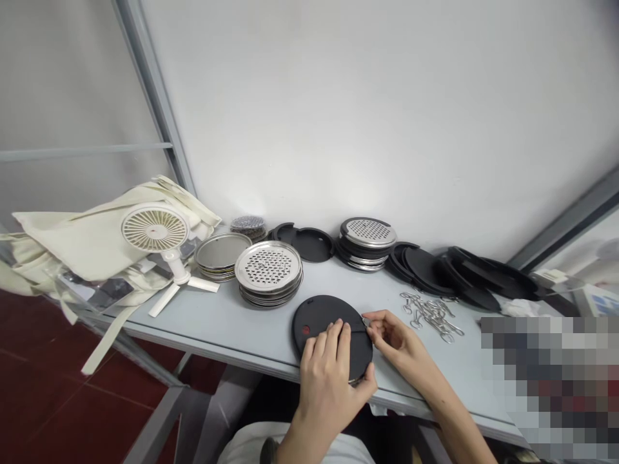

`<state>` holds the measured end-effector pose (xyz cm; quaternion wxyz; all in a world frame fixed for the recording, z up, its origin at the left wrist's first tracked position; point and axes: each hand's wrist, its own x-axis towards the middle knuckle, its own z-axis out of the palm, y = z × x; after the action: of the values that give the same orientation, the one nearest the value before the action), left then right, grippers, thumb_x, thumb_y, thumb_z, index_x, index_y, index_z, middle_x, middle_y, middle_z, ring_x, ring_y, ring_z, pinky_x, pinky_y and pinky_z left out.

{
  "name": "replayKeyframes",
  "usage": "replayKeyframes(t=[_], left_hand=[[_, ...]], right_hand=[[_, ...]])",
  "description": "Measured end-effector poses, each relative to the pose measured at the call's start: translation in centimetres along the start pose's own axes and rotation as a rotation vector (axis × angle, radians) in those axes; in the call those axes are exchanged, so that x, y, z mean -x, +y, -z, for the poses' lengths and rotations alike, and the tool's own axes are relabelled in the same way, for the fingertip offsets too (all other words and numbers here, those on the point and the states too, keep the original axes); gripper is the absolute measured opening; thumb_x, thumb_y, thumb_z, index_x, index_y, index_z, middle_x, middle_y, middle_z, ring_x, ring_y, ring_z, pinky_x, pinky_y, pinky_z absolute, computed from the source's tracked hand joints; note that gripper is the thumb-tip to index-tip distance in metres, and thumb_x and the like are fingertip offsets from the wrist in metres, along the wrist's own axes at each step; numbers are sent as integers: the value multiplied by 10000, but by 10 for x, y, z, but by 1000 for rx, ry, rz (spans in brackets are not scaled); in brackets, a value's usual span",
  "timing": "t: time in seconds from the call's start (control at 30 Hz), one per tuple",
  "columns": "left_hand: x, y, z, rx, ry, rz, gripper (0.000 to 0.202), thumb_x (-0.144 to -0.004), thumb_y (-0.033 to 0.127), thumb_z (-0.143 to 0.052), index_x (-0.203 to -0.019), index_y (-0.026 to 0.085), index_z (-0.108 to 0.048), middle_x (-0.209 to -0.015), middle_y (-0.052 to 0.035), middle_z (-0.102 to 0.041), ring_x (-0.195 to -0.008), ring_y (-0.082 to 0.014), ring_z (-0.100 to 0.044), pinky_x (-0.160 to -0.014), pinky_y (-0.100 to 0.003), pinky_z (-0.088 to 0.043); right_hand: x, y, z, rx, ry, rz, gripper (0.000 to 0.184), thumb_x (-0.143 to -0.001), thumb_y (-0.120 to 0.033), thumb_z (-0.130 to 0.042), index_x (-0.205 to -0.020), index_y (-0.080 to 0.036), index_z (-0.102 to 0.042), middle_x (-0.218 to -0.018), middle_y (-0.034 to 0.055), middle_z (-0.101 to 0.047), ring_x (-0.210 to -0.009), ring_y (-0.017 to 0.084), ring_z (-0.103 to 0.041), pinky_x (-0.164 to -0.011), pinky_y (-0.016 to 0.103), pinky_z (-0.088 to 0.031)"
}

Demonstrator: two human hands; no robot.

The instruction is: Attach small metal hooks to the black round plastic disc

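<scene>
A black round plastic disc (333, 310) with a small red mark lies near the table's front edge. My left hand (327, 361) grips it, fingers across the top and thumb against the near rim. At the disc's right rim, my right hand (394, 338) pinches a small metal hook (366, 321) between thumb and fingertips. Part of the hook is hidden by the fingers. Several loose metal hooks (432, 314) with ring ends lie in a pile right of that hand. Left of the disc stands a stack of round metal grater plates (269, 266).
Plain metal discs (222, 250) are stacked at left, beside a white fan (155, 229) and cream bag (87, 238). Black round holders (314, 243) lie along the wall, with a grater stack (368, 232) among them. More black parts (430, 269) overlap at right. A pixelated area covers the lower right.
</scene>
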<state>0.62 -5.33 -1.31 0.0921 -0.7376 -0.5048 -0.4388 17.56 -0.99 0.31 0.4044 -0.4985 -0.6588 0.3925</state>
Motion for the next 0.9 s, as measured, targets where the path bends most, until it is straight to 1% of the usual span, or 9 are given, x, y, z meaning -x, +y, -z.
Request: replayKeyframes(t=[0.13,0.37,0.57,0.7,0.83,0.9], left_hand=[[0,0,0,-1,-2,1,504,-783,323,-590,-1248,131,-565,-1234,-95,-620,-1057,-254,-590,-871,-387,-446],[1,0,-1,7,19,-3,498,-789,329,-587,-1243,125,-568,-1229,-96,-623,-1051,-254,-591,-871,-384,-442],[1,0,-1,2,0,1,491,-795,329,-587,-1246,135,-566,-1232,-99,-621,-1058,-255,-590,-876,-381,-447],[0,0,0,-2,7,2,486,-794,323,-587,-1242,135,-568,-1230,-94,-622,-1055,-251,-591,-878,-383,-447],[0,0,0,-6,12,2,482,-797,328,-581,-1238,134,-571,-1220,-92,-628,-1046,-251,-594,-869,-386,-447],[1,0,-1,-10,13,3,487,-796,326,-580,-1243,134,-569,-1221,-95,-627,-1051,-254,-592,-877,-389,-444]], right_hand=[[0,1,0,4,-2,10,305,-902,-424,-550,-1098,-191,-548,-779,2,-530,-735,159,-512,-708,282,-456],[-1,0,-1,6,-6,17,314,-901,-426,-547,-1107,-189,-549,-765,2,-527,-718,159,-520,-691,277,-469],[0,0,-1,11,0,18,310,-905,-429,-538,-1105,-191,-540,-760,2,-522,-706,161,-517,-682,281,-472],[-1,-1,-2,5,-5,25,311,-905,-442,-533,-1092,-195,-536,-745,-6,-508,-697,161,-510,-675,278,-465],[-1,-2,-2,6,-32,11,301,-922,-451,-507,-1064,-190,-552,-748,-1,-533,-686,156,-511,-653,267,-448],[0,-3,-2,11,-25,4,310,-924,-455,-509,-1075,-189,-561,-760,6,-553,-704,159,-530,-670,267,-456]])
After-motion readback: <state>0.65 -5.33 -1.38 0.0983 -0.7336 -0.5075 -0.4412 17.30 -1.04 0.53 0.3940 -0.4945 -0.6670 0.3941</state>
